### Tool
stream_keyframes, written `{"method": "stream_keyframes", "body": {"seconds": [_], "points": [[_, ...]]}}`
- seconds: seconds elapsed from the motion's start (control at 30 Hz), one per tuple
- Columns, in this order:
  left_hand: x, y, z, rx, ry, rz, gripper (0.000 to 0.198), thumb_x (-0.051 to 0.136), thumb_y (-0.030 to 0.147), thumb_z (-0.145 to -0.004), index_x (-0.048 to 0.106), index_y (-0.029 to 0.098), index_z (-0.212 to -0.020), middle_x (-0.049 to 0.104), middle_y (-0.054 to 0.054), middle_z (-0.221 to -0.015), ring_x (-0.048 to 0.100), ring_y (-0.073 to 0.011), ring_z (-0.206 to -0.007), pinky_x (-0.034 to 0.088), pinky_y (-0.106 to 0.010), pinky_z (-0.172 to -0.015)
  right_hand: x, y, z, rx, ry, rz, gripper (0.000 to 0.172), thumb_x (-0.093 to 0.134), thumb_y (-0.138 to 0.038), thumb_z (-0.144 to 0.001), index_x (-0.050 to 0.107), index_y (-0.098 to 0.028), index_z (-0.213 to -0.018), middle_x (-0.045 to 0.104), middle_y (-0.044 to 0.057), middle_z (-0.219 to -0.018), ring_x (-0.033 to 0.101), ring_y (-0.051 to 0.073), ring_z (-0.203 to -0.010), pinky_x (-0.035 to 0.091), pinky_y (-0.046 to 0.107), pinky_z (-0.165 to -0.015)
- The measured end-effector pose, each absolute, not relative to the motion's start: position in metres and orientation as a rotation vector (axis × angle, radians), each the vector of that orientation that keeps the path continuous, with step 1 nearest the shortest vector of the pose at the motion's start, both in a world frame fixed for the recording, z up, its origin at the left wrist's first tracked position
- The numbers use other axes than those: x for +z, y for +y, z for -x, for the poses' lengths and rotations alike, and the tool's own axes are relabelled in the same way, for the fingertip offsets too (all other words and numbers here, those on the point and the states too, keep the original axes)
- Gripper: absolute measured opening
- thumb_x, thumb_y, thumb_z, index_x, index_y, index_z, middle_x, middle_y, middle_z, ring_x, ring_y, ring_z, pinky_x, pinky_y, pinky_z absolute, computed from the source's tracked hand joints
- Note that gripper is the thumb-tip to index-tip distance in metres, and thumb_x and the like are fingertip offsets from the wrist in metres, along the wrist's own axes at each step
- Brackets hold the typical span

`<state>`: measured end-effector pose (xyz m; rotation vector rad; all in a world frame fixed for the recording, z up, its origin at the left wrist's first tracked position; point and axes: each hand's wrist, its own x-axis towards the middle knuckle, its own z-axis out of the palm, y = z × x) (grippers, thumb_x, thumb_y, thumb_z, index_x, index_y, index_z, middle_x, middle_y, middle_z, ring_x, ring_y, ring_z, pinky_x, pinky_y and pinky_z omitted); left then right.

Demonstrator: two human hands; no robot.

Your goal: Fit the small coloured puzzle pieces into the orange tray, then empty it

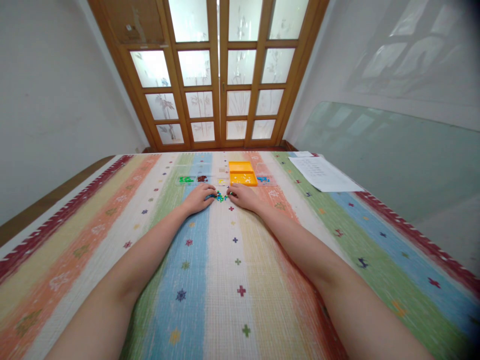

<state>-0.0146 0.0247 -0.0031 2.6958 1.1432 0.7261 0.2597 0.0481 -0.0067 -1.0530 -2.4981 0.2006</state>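
A small heap of tiny blue and green pieces [220, 197] lies on the striped cloth between my two hands. My left hand [200, 198] rests at its left side, fingers curled in with the tips at the pieces. From the right, my right hand [243, 195] reaches in, its fingers bent and pressed together at the heap's edge. What either hand pinches is too small to make out. Just beyond are clear trays holding green pieces [186, 180], dark red pieces [202, 179], yellow pieces [221, 181] and blue pieces [263, 179]. An open orange box [243, 172] contains white pieces [240, 179].
A printed paper sheet [323, 174] lies at the table's far right. The colourful striped tablecloth [225, 280] covers the table. Behind its far edge stand wooden doors [221, 90] with glass panes; a glass panel [390, 160] leans along the right wall.
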Motion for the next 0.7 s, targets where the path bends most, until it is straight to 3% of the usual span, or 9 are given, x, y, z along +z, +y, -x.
{"method": "stream_keyframes", "body": {"seconds": [0.27,0.53,0.7], "points": [[-0.003,0.023,0.012,0.725,1.130,-2.699,0.025,0.059,0.025,-0.098,0.076,0.027,-0.117,0.068,-0.007,-0.128,0.060,-0.0264,-0.123,0.046,-0.048,-0.113,-0.003,0.045,-0.259,0.225,-2.509,0.998,0.018,0.060,-0.023,-0.099,0.076,-0.021,-0.109,0.069,0.007,-0.106,0.061,0.020,-0.097,0.042,0.029,-0.086],[0.003,0.015,0.004,0.628,1.091,-2.758,0.035,0.058,0.029,-0.099,0.072,0.032,-0.132,0.065,-0.007,-0.136,0.056,-0.0276,-0.129,0.043,-0.050,-0.117,-0.004,0.048,-0.258,0.278,-2.514,0.958,0.017,0.060,-0.020,-0.098,0.076,-0.020,-0.106,0.070,0.007,-0.107,0.062,0.020,-0.097,0.043,0.029,-0.086],[0.005,0.013,0.002,0.629,1.082,-2.767,0.031,0.057,0.029,-0.100,0.075,0.030,-0.125,0.064,-0.007,-0.136,0.055,-0.0277,-0.131,0.042,-0.049,-0.118,-0.006,0.050,-0.258,0.345,-2.386,0.951,0.017,0.057,-0.019,-0.097,0.073,-0.019,-0.102,0.072,0.008,-0.103,0.063,0.020,-0.095,0.046,0.030,-0.086]]}}
